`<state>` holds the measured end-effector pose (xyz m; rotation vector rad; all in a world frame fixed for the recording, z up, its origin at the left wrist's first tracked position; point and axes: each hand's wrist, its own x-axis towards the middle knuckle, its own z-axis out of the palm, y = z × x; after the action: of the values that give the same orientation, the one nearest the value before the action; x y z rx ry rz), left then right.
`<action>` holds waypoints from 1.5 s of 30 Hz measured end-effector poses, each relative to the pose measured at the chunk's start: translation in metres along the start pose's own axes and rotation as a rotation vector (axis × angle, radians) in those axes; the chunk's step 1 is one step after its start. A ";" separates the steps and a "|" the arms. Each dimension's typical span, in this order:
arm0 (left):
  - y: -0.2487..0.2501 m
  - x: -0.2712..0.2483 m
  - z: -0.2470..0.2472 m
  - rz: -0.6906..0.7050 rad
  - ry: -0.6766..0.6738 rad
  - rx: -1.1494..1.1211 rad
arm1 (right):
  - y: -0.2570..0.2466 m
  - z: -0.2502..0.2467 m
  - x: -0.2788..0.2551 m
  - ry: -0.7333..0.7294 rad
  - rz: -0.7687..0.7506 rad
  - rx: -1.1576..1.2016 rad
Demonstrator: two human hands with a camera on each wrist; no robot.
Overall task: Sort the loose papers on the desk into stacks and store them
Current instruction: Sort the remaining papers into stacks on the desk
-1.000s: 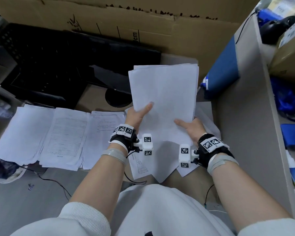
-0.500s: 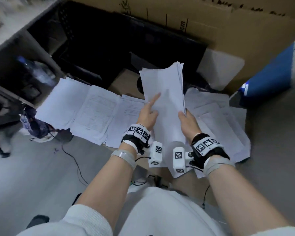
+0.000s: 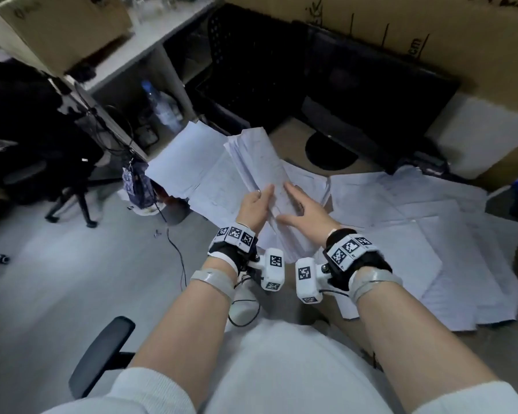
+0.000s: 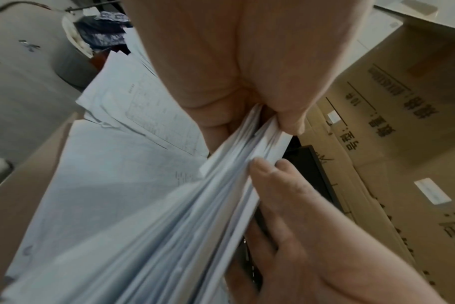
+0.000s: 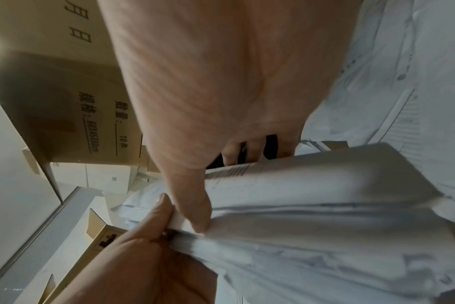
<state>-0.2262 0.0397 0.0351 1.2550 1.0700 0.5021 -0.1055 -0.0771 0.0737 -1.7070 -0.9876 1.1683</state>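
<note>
white sleeves (image 3: 138, 392) pushed up — black wrist straps (image 3: 358, 264) with checkered tags, white camera blocks (image 3: 274, 268), grey bands (image 3: 213, 280).

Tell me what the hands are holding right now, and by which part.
Both hands hold one thick stack of papers by its near end: the left hand grips its left edge, the right hand its right side, thumb on top.

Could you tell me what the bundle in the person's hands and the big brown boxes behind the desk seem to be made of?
The bundle looks like thin matte white office paper: many sheet edges fan out in the left wrist view and it bends under the left hand and right hand. The brown boxes look like plain cardboard: dull tan faces, folded flaps, black printing.
</note>
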 end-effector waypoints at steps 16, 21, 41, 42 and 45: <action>0.031 0.125 -0.137 -0.023 -0.167 -0.014 | -0.060 0.091 0.143 0.203 0.108 0.051; 0.063 0.157 -0.188 -0.052 -0.246 0.055 | -0.092 0.134 0.184 0.276 0.173 0.110; 0.086 0.193 -0.258 -0.134 -0.055 0.195 | -0.104 0.154 0.252 0.474 0.322 0.250; 0.089 0.193 -0.261 -0.138 -0.018 0.187 | -0.098 0.152 0.255 0.489 0.319 0.233; 0.093 0.188 -0.263 -0.110 0.029 0.144 | -0.079 0.151 0.255 0.485 0.316 0.203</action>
<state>-0.3443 0.3537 0.0659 1.3092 1.2098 0.3662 -0.1952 0.2137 0.0338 -1.8959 -0.3024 0.9366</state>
